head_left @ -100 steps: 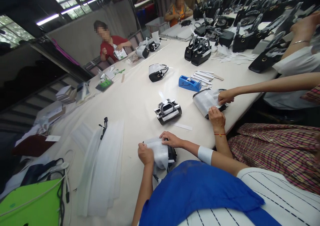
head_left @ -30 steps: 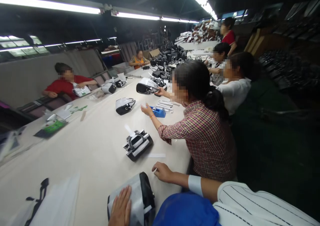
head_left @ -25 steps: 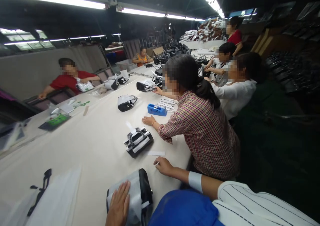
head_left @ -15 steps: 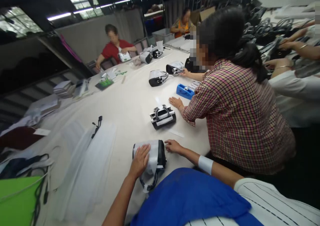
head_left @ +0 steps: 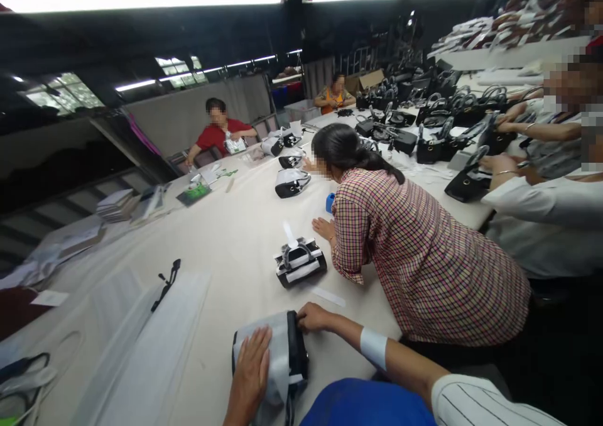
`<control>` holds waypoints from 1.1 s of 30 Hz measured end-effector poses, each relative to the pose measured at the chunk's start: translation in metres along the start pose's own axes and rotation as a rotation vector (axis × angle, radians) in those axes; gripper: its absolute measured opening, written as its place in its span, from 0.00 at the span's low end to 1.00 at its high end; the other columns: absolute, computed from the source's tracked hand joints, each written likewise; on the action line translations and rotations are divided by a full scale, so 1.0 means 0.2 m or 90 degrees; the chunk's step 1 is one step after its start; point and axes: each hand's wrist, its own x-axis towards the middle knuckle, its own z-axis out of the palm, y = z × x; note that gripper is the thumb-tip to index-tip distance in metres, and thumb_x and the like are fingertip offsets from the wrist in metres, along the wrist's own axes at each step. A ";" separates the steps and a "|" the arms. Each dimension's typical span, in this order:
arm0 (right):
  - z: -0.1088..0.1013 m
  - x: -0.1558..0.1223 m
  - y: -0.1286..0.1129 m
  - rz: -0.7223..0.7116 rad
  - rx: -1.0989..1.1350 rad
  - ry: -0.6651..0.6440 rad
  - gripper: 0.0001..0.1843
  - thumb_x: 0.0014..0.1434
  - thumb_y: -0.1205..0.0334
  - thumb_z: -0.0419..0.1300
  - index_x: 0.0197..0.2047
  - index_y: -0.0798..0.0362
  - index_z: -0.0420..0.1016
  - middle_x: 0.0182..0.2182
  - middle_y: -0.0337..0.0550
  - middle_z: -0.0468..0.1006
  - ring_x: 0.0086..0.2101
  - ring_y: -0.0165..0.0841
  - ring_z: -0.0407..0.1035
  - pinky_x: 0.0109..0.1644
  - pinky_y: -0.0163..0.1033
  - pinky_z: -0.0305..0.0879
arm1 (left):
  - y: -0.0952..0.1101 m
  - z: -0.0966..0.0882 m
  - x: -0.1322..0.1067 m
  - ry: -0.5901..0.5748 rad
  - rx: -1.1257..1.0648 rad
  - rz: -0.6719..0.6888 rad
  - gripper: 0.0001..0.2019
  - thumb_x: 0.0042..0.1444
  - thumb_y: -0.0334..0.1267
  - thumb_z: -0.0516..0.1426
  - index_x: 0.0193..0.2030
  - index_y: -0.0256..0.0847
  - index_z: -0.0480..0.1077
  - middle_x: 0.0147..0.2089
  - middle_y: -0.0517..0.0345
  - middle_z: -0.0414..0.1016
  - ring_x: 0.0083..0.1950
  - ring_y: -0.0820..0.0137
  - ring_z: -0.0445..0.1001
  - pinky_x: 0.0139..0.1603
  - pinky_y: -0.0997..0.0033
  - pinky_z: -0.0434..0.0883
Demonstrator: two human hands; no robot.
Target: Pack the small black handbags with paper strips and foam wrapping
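A black handbag (head_left: 298, 344) wrapped in white paper lies on its side on the pale table in front of me. My left hand (head_left: 253, 357) rests flat on the paper, fingers stretched out. At the bag's far right corner, my right hand (head_left: 315, 317) has its fingers curled in against the dark edge; what they pinch, if anything, is hidden. The bag's handle runs down toward me and leaves the picture at the bottom. Just beyond stands a second handbag (head_left: 301, 264) with paper strips and wrapped handles. A white paper strip (head_left: 328, 296) lies between the two bags.
To my right, a co-worker in a checked shirt (head_left: 424, 256) leans over the table (head_left: 226, 244), near a blue tape dispenser (head_left: 330, 202). White sheets (head_left: 155, 344) and a black strap (head_left: 167, 284) lie left. More people and many black bags (head_left: 428, 146) are farther off.
My right hand has come to the bag's edge, its fingers curling in. My left hand stays flat on the paper. The view has tilted up, and the co-worker leans farther over the table.
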 end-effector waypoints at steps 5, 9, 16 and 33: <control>-0.30 -0.02 -0.09 0.023 0.174 -0.064 0.11 0.46 0.62 0.65 0.34 0.58 0.78 0.26 0.42 0.78 0.26 0.29 0.70 0.32 0.33 0.65 | -0.03 0.02 0.00 0.003 0.042 0.018 0.28 0.61 0.33 0.46 0.68 0.51 0.47 0.66 0.59 0.60 0.68 0.66 0.57 0.64 0.52 0.63; -0.56 -0.04 -0.24 -0.100 0.423 0.076 0.20 0.48 0.49 0.66 0.35 0.58 0.77 0.32 0.47 0.79 0.30 0.29 0.72 0.37 0.34 0.67 | -0.06 0.06 -0.02 0.040 0.041 0.036 0.29 0.60 0.31 0.47 0.68 0.49 0.47 0.66 0.58 0.62 0.67 0.67 0.58 0.64 0.55 0.62; -0.65 0.16 -0.39 -0.130 0.579 0.467 0.15 0.46 0.52 0.65 0.25 0.56 0.71 0.22 0.38 0.73 0.22 0.25 0.65 0.26 0.31 0.61 | -0.10 0.08 -0.03 0.033 0.022 0.062 0.30 0.59 0.30 0.48 0.68 0.48 0.47 0.65 0.57 0.62 0.67 0.67 0.58 0.65 0.57 0.61; -0.72 0.33 -0.31 -0.101 0.441 0.490 0.12 0.49 0.55 0.60 0.27 0.56 0.72 0.22 0.39 0.74 0.22 0.27 0.66 0.26 0.31 0.63 | -0.07 0.06 -0.03 0.032 -0.001 0.048 0.30 0.58 0.28 0.49 0.68 0.45 0.50 0.65 0.57 0.62 0.68 0.68 0.56 0.68 0.60 0.54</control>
